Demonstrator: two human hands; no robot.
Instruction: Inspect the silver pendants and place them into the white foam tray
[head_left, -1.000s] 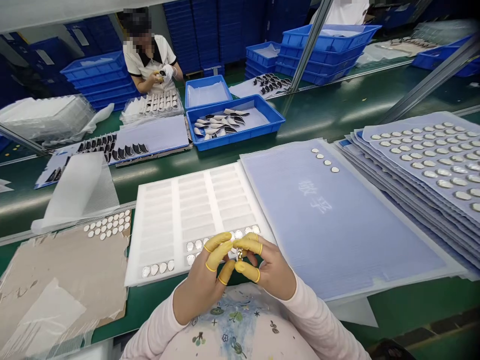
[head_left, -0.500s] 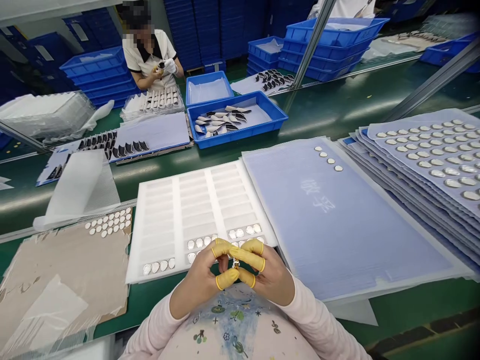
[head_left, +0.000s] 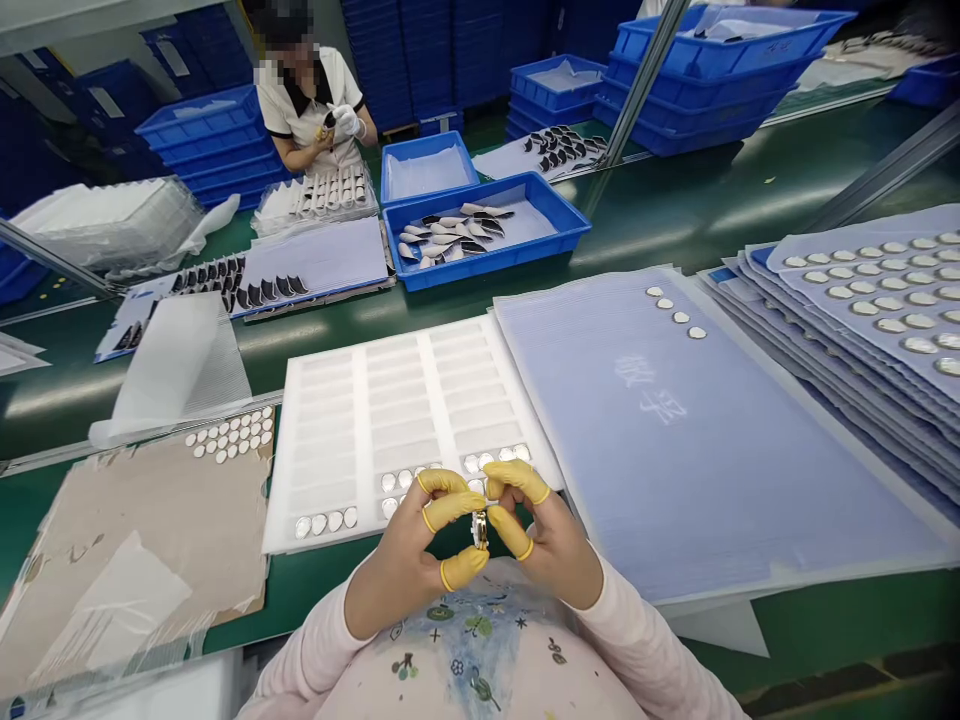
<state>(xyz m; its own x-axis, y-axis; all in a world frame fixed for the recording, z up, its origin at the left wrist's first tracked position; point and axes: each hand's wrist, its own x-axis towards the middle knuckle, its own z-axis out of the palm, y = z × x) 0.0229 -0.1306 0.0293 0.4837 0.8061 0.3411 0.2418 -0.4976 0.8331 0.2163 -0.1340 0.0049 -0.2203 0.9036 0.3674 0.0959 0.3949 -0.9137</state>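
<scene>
A small round gold-rimmed piece (head_left: 480, 528) is seen edge-on, with a pale face toward the left. My left hand (head_left: 416, 545) pinches it between the thumb below and a finger above, with yellow finger covers on the fingertips. Close on the right side is my right hand (head_left: 547, 530), its yellow-covered thumb and fingers apart; the thumb tip is beside the piece, and whether it touches I cannot tell. Just beyond the hands lies a white foam tray (head_left: 322, 380) with slots. Several round white discs (head_left: 326, 522) sit in its near slots, some hidden by my fingers.
To the right is a blue-lavender sheet stack (head_left: 720, 470) with a few discs. Farther right, stacked sheets (head_left: 847, 390) carry rows of discs. Cardboard (head_left: 150, 520) with more discs lies left. Across the bench are a blue bin (head_left: 487, 265) of curved pieces and a person (head_left: 319, 110).
The thumb and fingers of my right hand have parted and drawn back from the piece. It now shows more between my left fingers. The view has shifted slightly.
</scene>
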